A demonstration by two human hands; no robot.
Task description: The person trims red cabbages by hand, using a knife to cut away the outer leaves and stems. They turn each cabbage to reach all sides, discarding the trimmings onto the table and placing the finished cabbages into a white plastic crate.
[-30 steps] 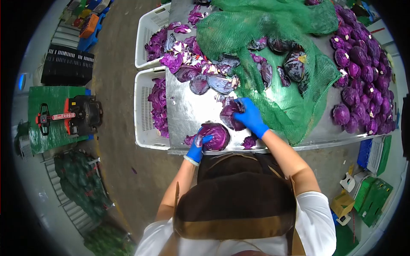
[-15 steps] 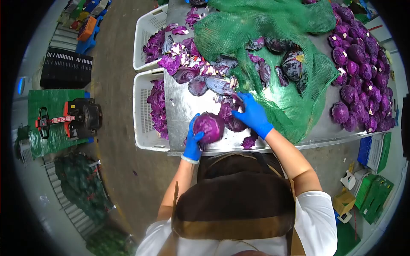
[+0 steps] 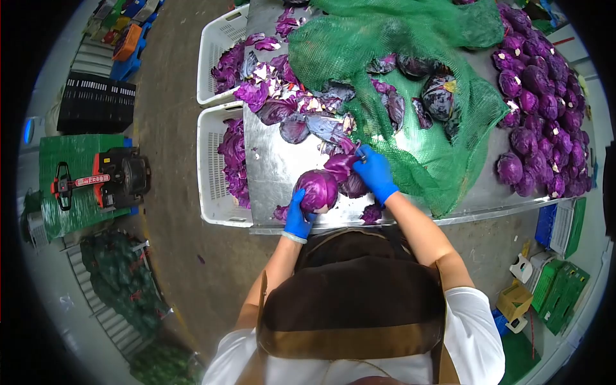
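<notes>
Because the left hand [image 3: 298,218] only cups the smooth cabbage [image 3: 318,191], it could slip; the right hand [image 3: 376,173] grips a leaf [image 3: 341,165].

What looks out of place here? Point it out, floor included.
A small dark scrap lies alone on the floor, away from the table. Torn cabbage leaves are strewn across the tabletop, outside the white crates that hold similar leaves.

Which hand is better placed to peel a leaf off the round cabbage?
Probably the right hand: it seems to pinch a purple leaf close beside the round cabbage, while the left hand is occupied supporting that cabbage.
</notes>
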